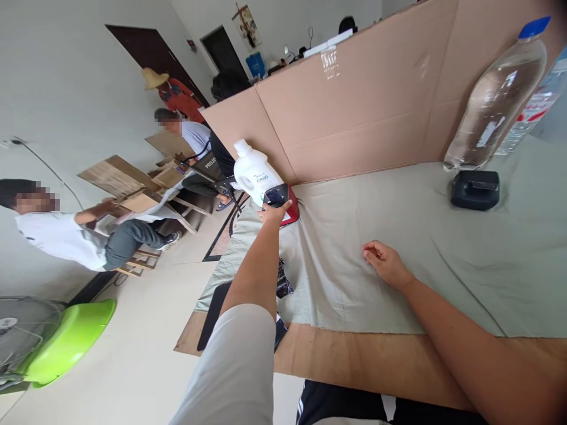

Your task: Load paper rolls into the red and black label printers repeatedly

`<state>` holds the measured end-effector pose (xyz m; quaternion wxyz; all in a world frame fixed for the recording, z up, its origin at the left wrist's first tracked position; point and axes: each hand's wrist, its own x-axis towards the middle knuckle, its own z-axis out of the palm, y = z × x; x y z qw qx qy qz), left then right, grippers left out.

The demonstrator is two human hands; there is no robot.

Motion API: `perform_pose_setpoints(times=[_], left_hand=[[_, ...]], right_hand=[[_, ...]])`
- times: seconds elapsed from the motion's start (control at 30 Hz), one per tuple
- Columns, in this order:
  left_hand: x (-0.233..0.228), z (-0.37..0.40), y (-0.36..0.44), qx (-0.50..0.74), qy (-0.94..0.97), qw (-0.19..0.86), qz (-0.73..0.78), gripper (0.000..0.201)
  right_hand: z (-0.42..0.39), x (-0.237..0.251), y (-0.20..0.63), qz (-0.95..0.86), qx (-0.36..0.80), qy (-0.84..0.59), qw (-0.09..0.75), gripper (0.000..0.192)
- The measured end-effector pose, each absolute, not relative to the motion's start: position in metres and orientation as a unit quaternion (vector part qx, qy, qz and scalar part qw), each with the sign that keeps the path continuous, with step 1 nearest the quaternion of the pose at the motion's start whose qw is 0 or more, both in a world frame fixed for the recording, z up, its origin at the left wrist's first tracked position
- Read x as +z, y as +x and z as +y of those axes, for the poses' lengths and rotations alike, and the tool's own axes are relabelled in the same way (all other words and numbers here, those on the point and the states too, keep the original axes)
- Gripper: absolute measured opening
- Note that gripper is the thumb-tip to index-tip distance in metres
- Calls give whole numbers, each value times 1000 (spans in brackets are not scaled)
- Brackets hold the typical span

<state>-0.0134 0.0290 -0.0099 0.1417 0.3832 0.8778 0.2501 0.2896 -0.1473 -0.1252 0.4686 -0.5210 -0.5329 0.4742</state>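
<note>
Left hand (273, 212) is stretched out to the far left edge of the grey-green cloth (354, 265), fingers closed around a dark phone (276, 195) held just in front of a white jug (254, 170); right hand (385, 264) rests loosely curled and empty on the cloth's middle. By appearance the phone is lifted and not yet set down, while a black pouch (475, 189) and clear bottle (498, 97) stand untouched at the cloth's far right.

A table (363, 360) is carrying a green cloth (398, 271) across the frame's middle. A white jug (253, 168), clear bottle (500, 94) and black case (475, 189) are sitting on it.
</note>
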Motion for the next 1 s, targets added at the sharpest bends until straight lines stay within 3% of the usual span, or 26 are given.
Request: perform_pose_setpoints(times=[0.37,0.63,0.8,1.0], left_hand=[[-13,2,19,271,388,90,876,94],[-5,-94,56,290,522,142,790,80],[-24,-186,119,325,615,174,697,96],[-46,-248,163,354,626,262,644,99]], right_hand=[[-145,-126,291,-533,478,-499,488,18],[-145,-118,296,-474,474,-513,536,34],[-154,-108,298,-456,448,-494,589,63],[-161,-87,311,-403,564,-366,620,53]])
